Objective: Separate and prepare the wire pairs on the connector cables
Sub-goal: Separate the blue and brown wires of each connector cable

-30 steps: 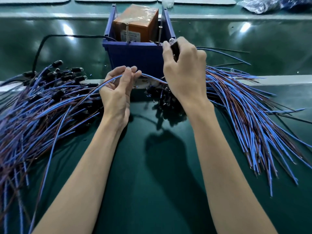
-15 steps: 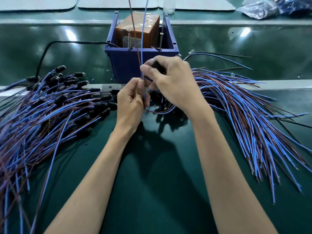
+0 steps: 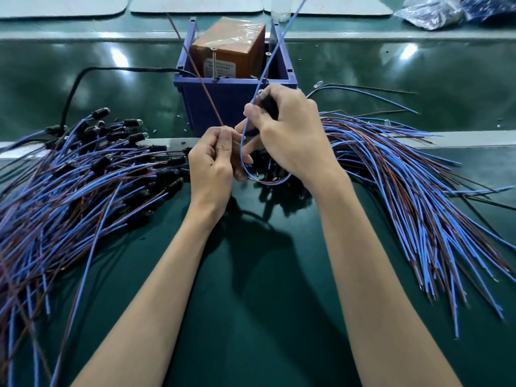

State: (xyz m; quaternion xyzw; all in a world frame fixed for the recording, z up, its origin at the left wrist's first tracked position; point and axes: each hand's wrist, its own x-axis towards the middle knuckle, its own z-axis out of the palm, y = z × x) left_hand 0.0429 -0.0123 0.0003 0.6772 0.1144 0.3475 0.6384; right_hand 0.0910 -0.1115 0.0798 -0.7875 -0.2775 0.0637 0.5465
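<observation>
Smooth dark-green tabletop [image 3: 265,317]. Left hand [image 3: 212,166]: grip pinches a thin brown wire [image 3: 200,79] that slants up and away. Right hand [image 3: 293,135]: grip curls round what looks like a black connector [image 3: 270,103], mostly hidden. Its blue wire [image 3: 275,50] loops under both hands, then rises. The left cable pile [image 3: 72,185] and right cable pile [image 3: 418,191] fan out loosely. Behind them, a square blue plastic bin [image 3: 234,113] holds a glossy wrapped orange box [image 3: 229,46].

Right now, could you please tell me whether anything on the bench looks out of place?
Only small things: dark loose bits lie scattered beside the blue bin, and one cable lies apart from the right pile.
</observation>
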